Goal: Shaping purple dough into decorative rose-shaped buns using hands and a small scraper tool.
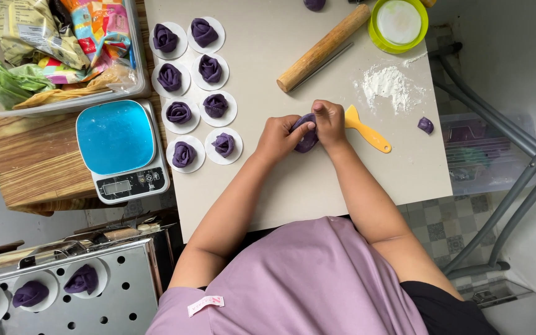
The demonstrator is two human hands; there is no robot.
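Steamer tray: nearest you, low on the left, the perforated metal steamer tray (94, 304) carries purple buns on white paper rounds, spaced so they don't touch.
Left hand: your left hand (278, 138) is curled around the near-left side of the purple dough piece (308, 138), fingers closed on it, bracing it against the tabletop (317, 186).
Right hand: your right hand (329, 123) wraps the far-right side of the same piece, thumb up and fingertips pinching in, so the two hands press it between them.
Dough piece: it sits on the tabletop just in front of you, mostly covered by both hands (only a purple sliver shows).
Scraper: a yellow plastic scraper (366, 130) lies just beside your right hand, within easy reach.
Scale: a blue-topped kitchen scale (119, 149) stands on the wooden side table to your left.
Finished roses: eight purple rose-shaped buns (195, 87) sit in two columns on paper rounds, left of your hands, apart from one another.
Flour: a loose flour heap (389, 84) lies beyond your right hand, with a small purple dough scrap (425, 125) near the edge.
Rolling pin: the wooden rolling pin (324, 48) rests diagonally farther out, parked away from your hands.
Green bowl: at the far edge, a green bowl (398, 23) holds white powder.
Bin: far left, a clear bin (63, 49) holds packets.
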